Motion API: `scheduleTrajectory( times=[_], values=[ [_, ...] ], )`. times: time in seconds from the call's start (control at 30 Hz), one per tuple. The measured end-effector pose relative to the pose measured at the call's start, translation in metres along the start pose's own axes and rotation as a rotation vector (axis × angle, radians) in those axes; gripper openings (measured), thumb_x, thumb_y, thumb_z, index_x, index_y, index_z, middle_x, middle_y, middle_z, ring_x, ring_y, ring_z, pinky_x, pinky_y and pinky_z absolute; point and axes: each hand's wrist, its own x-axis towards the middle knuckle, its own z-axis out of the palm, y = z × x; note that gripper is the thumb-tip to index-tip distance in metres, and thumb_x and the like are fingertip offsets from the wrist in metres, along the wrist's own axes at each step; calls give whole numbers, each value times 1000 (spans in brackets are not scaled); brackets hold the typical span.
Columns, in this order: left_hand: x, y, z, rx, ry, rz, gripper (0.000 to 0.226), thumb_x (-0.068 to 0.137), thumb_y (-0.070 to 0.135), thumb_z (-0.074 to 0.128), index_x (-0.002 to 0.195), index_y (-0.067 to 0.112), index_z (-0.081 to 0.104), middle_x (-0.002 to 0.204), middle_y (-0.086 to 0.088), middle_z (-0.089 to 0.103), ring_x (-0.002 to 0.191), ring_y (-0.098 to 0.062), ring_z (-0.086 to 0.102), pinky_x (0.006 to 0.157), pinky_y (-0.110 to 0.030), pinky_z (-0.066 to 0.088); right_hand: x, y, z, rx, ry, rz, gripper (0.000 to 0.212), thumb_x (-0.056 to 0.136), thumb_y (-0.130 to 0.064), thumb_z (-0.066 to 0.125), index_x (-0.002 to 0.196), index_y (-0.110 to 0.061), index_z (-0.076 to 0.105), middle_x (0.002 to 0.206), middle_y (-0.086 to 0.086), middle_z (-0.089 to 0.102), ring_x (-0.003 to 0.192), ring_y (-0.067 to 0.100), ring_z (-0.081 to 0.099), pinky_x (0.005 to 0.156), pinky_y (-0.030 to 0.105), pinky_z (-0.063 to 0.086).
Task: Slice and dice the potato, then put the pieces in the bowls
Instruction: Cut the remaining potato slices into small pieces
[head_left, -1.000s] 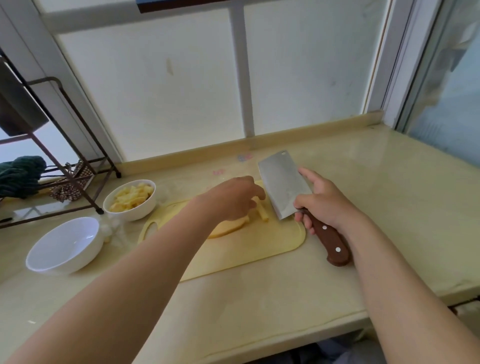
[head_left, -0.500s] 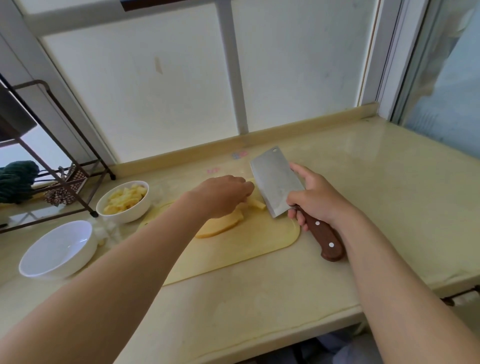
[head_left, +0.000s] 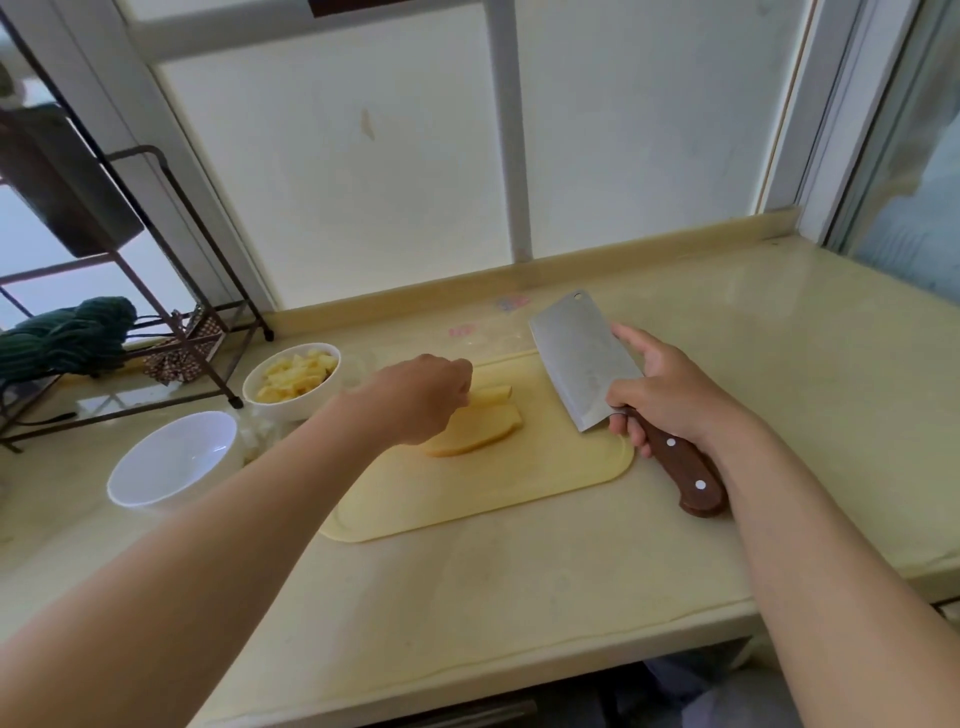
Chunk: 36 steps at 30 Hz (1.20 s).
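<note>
now keeps the cleaver (head_left: 582, 358) well to the right of the potato slab (head_left: 483, 431), with a band of bare cutting board (head_left: 519, 493) between blade and left hand (head_left: 421, 400); a wider gap than half a second back, with blade and knuckles then almost side by side. grips the brown wooden handle (head_left: 680, 467) in the right hand (head_left: 670, 400), fingers wrapped under it, thumb stretched forward along the blade's right side. points the blade away toward the window (head_left: 363, 156), broad steel face tilted up to the camera, lower corner over the board's right end; cannot tell whether touching it. sets the left hand knuckles-up over the left end of the slab, fingers curled tight, tips hidden beneath; cannot tell whether pinching, pressing or merely resting there. leaves the slab flat near the middle of the board, right end showing past the hand, and one cut potato strip (head_left: 493, 392) just behind it, beside the curled fingers. has two white bowls off the board's left end on the pale yellow counter (head_left: 779, 364): farther bowl (head_left: 296, 410) heaped with potato pieces (head_left: 296, 371), nearer bowl (head_left: 171, 457) showing its white inside, the two near each other but apart. further left, a dark metal rack (head_left: 208, 332) with a green cloth (head_left: 67, 332) bundled on its low shelf.
</note>
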Motion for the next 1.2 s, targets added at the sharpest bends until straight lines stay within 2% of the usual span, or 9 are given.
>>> scheduleTrajectory(
  times=[0.2,0.37,0.57,0.67,0.77,0.87,0.97,1.1,1.2],
  values=[
    [-4,1,1,-47,7,12,9,103,29,41,98,29,49,94,7,51,79,-16,52,64,-31,42,-2,0,0,11,17,-1,79,88,4,52,139,-56,44,66,17,66,45,23,53,46,32,48],
    [-12,-2,1,-57,43,83,3,99,37,49,100,34,49,106,9,53,97,-18,54,84,-38,51,-1,0,0,3,15,2,81,89,4,52,146,-52,42,66,17,67,45,23,53,45,32,48],
    [-16,-2,6,-54,108,147,25,95,44,56,115,29,53,115,8,55,101,-17,53,81,-33,47,-3,-2,1,-9,16,0,80,89,4,52,142,-56,43,66,16,67,45,22,53,45,31,48],
    [-16,-4,15,-190,79,202,48,91,51,60,134,34,46,132,11,51,114,-14,52,93,-34,46,-2,-1,1,-13,18,2,81,89,4,53,141,-57,41,66,16,67,45,22,53,44,31,48],
    [-16,-8,27,-278,43,231,60,88,55,62,141,41,40,140,14,46,125,-13,49,103,-38,43,-1,-1,2,-12,13,3,81,89,4,53,137,-60,42,67,17,66,45,22,53,45,31,48],
    [-16,-11,38,-303,95,239,57,90,51,61,143,42,41,137,11,51,122,-15,51,103,-38,43,-2,-1,2,-14,14,8,80,89,4,53,133,-62,42,68,17,66,45,22,53,45,31,48],
    [-17,-11,45,-325,216,273,54,91,44,64,142,32,50,128,3,60,114,-19,57,98,-36,46,0,-1,2,-19,16,12,82,88,4,54,136,-62,41,68,18,65,45,23,53,45,31,48],
    [-11,-8,54,-323,304,272,55,89,48,62,138,25,57,115,-5,65,104,-26,61,90,-38,50,2,0,2,-24,16,18,84,89,5,54,143,-59,40,67,18,65,45,24,52,44,31,47],
    [-5,-5,56,-344,327,225,55,90,49,64,139,27,55,116,-4,63,107,-26,59,92,-40,49,3,0,2,-31,18,23,85,89,5,55,147,-56,39,67,18,65,45,24,52,44,31,47]
  ],
)
